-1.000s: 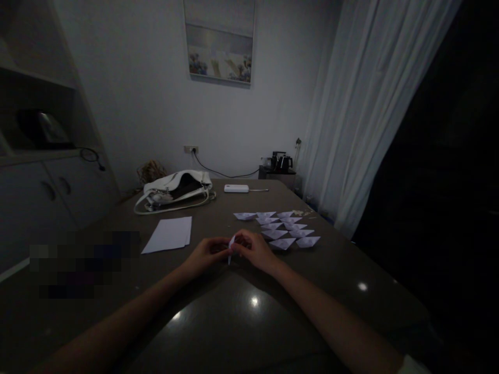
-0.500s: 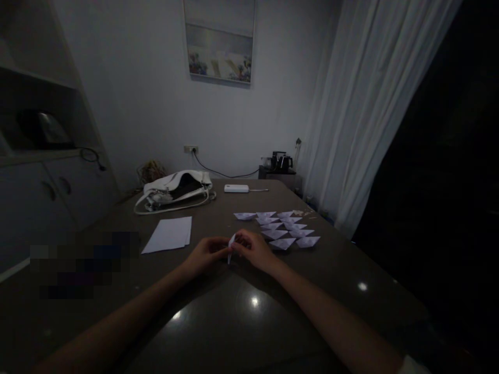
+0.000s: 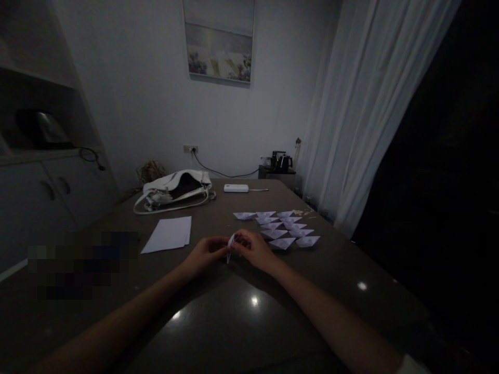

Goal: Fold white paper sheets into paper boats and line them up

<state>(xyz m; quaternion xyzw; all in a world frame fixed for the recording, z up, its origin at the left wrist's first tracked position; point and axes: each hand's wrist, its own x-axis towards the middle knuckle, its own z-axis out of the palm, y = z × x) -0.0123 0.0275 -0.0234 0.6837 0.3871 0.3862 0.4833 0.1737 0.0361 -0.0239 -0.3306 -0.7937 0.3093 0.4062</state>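
My left hand (image 3: 203,255) and my right hand (image 3: 255,251) meet over the dark table (image 3: 218,311), both pinching a small folded piece of white paper (image 3: 230,244) that stands on edge between the fingertips. Just right of my right hand lie several folded white paper boats (image 3: 286,228) in rows. A stack of flat white paper sheets (image 3: 168,234) lies to the left of my left hand.
A white handbag (image 3: 175,189) and a white power bank (image 3: 236,188) with a cable sit at the table's far end. A kettle set (image 3: 281,162) stands on a low stand by the white curtain (image 3: 358,114). Cabinets (image 3: 47,192) line the left wall.
The hands stay in place; the folded paper between the fingertips has shifted only slightly.
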